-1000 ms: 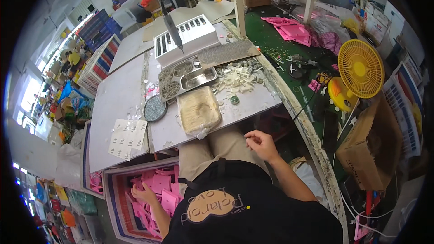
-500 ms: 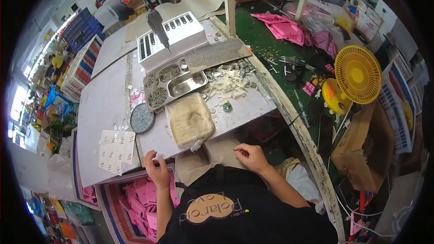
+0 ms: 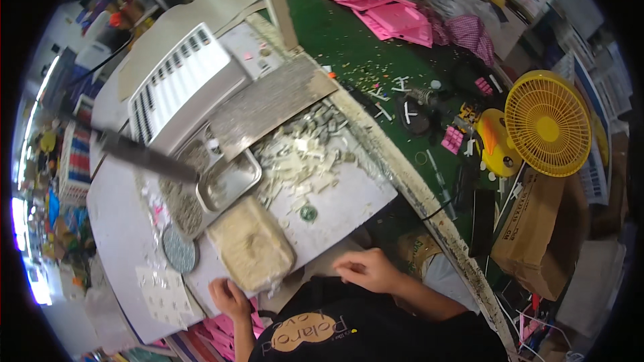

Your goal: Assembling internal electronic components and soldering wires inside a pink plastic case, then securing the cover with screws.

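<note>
My left hand (image 3: 229, 299) is at the table's near edge, fingers half bent and a little apart from the thumb; I see nothing in it. My right hand (image 3: 367, 269) hovers in front of my body off the near edge, fingers curled in, with no object visible between them. Closest to both is a beige padded block (image 3: 251, 243) wrapped in clear plastic, with a dent in its top. Beyond it lie a metal compartment tray (image 3: 231, 182) with small parts in some sections, and a heap of small white plastic pieces (image 3: 295, 164). A round grey dish (image 3: 180, 248) stands left of the block.
A dark hanging electric screwdriver (image 3: 147, 157) crosses above the tray. Behind are a white slotted box (image 3: 191, 87) and a flat grey board (image 3: 275, 107). A marked paper sheet (image 3: 164, 295) lies at left. A yellow fan (image 3: 547, 124) and a cardboard box (image 3: 530, 231) stand at right.
The view has swung, so the table things sit lower and further left. My left hand's fingers have bent more; my right hand stays curled. The screwdriver appears larger and more slanted.
</note>
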Motion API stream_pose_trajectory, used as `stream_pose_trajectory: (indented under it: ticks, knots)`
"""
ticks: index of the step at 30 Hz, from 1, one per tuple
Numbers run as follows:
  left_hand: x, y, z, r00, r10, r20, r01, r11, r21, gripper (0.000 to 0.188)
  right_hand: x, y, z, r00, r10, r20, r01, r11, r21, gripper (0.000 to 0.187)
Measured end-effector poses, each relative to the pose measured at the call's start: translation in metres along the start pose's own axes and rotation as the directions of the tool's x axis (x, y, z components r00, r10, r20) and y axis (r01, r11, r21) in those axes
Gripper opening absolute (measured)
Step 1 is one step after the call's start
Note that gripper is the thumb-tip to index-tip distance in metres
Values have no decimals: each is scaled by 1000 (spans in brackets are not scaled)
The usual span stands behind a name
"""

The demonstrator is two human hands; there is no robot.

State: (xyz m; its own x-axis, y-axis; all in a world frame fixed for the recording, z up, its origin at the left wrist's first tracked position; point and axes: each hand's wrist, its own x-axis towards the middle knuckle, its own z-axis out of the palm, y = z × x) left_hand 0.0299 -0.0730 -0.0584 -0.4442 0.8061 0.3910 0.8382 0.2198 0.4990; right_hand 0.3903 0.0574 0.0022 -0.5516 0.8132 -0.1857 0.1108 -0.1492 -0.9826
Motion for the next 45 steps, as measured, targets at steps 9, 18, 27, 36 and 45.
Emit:
stream_pose_trajectory:
  ticks: [9,18,27,36,45]
  knots:
    - [-11,-7,4,977,-139,163,118,984,133,25,68,-197,-162,762,-233,-605,19,941,-338,30]
    - [-11,-8,-2,944,-145,297,82,973,216,41,452,-137,-412,798,-602,25,-252,-371,-894,58]
    - [-20,-6,-3,948,-218,234,132,934,333,43,523,-130,-415,912,-381,155,82,-200,-976,31]
    - [-26,-1,-2,939,-266,217,186,926,328,40,490,-177,-431,1000,-5,-20,-20,-176,-984,126]
    - [-18,-4,-1,947,-206,246,117,936,333,36,459,-111,-496,969,217,-116,-123,21,-992,139]
